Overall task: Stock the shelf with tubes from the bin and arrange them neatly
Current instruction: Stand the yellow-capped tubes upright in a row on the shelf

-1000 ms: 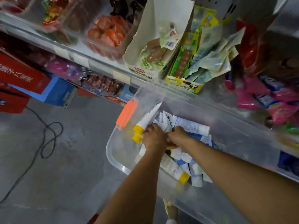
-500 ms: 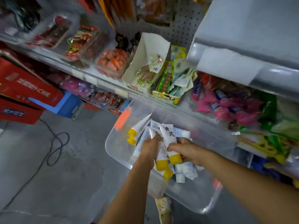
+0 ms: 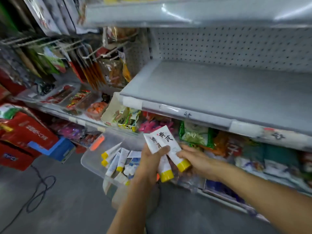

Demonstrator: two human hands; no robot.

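Two white tubes [image 3: 166,142] with yellow caps and black characters are held caps-down below the grey shelf [image 3: 219,88]. My left hand [image 3: 152,159] grips them from the left, thumb across their fronts. My right hand [image 3: 194,157] holds the right tube from the side near its cap. Below and to the left sits the clear plastic bin [image 3: 91,159] with several more white tubes [image 3: 118,161] lying inside. The grey shelf's surface is bare.
A perforated back panel [image 3: 236,46] rises behind the shelf. Lower shelves hold snack packets [image 3: 194,135] and trays of food [image 3: 94,107]. Red cartons [image 3: 25,137] and a blue box [image 3: 59,149] stand left. A black cable [image 3: 38,191] loops on the floor.
Both hands have lifted the two tubes up out of the bin toward the grey shelf. My view has tilted upward, bringing the bare shelf into sight.
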